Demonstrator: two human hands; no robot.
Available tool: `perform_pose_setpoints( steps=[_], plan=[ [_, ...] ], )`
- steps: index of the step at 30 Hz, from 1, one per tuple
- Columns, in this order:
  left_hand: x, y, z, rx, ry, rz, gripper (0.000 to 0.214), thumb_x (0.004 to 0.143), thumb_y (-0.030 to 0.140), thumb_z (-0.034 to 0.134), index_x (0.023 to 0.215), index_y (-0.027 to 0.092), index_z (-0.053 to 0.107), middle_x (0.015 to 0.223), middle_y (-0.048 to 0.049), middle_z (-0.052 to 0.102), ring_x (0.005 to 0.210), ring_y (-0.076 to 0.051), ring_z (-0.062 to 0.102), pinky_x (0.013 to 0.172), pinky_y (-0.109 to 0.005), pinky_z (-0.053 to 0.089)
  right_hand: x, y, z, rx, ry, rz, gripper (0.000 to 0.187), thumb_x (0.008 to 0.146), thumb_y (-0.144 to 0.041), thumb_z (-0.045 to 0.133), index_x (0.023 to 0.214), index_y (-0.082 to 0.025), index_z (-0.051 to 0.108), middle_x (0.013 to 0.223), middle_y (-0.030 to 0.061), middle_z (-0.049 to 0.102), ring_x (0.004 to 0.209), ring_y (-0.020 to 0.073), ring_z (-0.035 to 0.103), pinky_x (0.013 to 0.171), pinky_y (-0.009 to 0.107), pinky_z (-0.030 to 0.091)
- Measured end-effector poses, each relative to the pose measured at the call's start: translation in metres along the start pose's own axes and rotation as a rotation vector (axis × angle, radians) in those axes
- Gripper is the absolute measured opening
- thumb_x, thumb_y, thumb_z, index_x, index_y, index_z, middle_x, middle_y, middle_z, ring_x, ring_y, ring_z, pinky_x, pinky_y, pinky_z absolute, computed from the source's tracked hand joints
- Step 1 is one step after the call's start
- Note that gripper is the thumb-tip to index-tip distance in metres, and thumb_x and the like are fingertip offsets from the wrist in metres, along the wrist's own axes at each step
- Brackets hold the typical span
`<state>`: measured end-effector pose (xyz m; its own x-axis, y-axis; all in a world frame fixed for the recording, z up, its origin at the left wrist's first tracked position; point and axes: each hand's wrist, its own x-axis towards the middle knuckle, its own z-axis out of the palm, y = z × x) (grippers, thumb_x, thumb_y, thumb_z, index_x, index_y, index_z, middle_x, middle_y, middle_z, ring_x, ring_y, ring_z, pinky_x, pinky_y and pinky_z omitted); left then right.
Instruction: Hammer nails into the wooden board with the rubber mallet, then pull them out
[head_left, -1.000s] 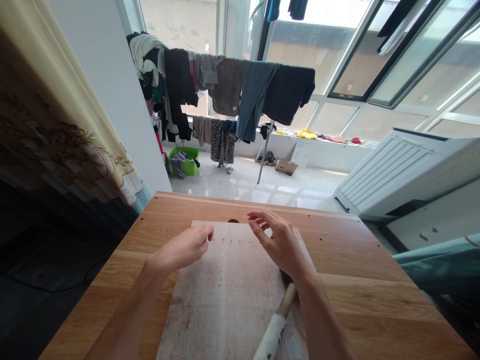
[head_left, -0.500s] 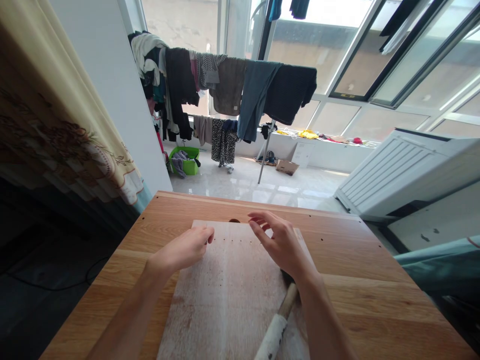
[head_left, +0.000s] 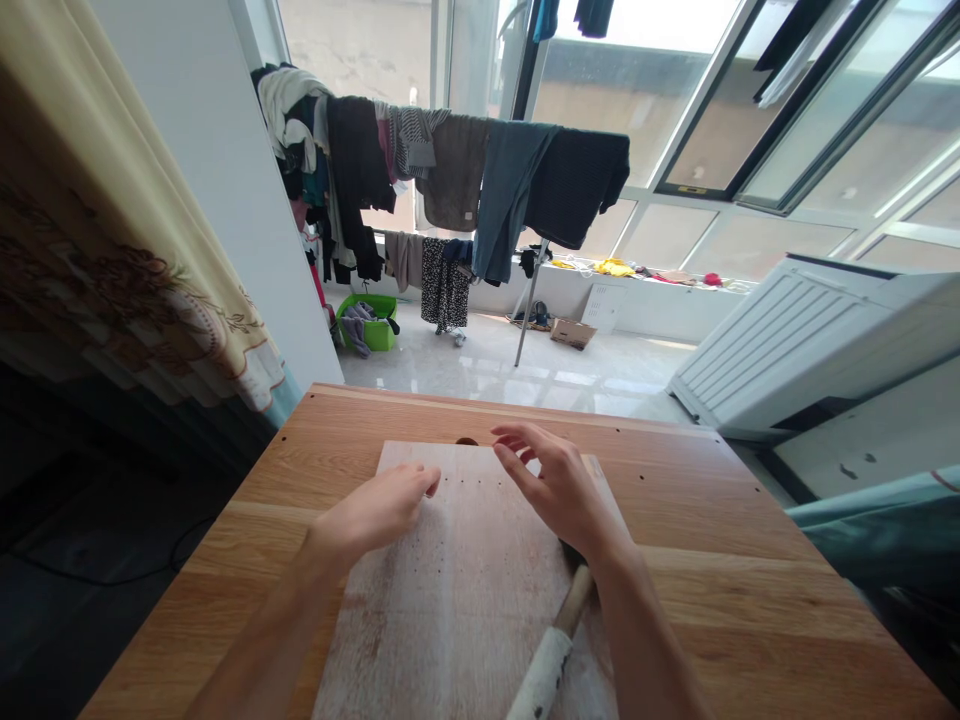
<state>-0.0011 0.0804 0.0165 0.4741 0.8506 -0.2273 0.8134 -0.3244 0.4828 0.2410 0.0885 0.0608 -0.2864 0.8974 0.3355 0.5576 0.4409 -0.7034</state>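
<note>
Item 1. Wooden cutting board (head_left: 450, 600): lies flat on the wooden table (head_left: 750, 590), long side running away from the body, so both hands reach its far end. Pale, worn, scored; hanging hole (head_left: 466, 441) at the far edge.

Item 2. Row of dark specks (head_left: 472, 482): runs across the board near that far edge, between the two hands. Too small to identify.

Item 3. Left hand (head_left: 379, 510): held low over the board's left part, palm down, fingers curled in toward the thumb, tips just beside the left end of the row. Cannot tell whether pinched on something small or simply drawn closed.

Item 4. Right hand (head_left: 559, 490): hovers over the board's right part, released, fingers spread and gently bent, palm turned toward the left hand. Holds nothing.

Item 5. Tool handle (head_left: 551, 660): bare wood at the front, white wrap behind; rests on the board's near right corner, ungripped, angled along the right forearm and so within easy reach. Working end hidden under the wrist; possibly a knife.

Item 6. Background: clothes rack (head_left: 480, 170) hung with garments, green basket (head_left: 367, 320) on the floor, curtain (head_left: 112, 230) at left.
</note>
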Motion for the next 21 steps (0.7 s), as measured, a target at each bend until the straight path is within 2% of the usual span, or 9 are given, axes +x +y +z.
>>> perform_pose_setpoints(
  steps=[13,21],
  plan=[
    [-0.0002,-0.0098,-0.0012,0.018,0.019,-0.013,0.027,0.079,0.003,0.043,0.089,0.022,0.06,0.094,-0.0047,0.062,0.086,-0.022,0.058,0.074,-0.031,0.038,0.0005,0.0002,0.0001,0.003,-0.03,0.013,0.018,0.098,-0.027,0.058,0.111,-0.022,0.07,0.098,0.0045,0.078,0.082,0.0186,0.072,0.075,0.032,0.058],
    [-0.0017,-0.0068,-0.0037,0.015,0.009,-0.027,0.026,0.077,0.004,0.045,0.089,0.022,0.059,0.093,-0.0048,0.062,0.088,-0.023,0.058,0.074,-0.031,0.038,0.0012,-0.0018,-0.0004,-0.001,-0.05,0.018,0.018,0.098,-0.026,0.058,0.111,-0.022,0.07,0.099,0.0052,0.078,0.082,0.0187,0.072,0.078,0.033,0.058]
  ],
)
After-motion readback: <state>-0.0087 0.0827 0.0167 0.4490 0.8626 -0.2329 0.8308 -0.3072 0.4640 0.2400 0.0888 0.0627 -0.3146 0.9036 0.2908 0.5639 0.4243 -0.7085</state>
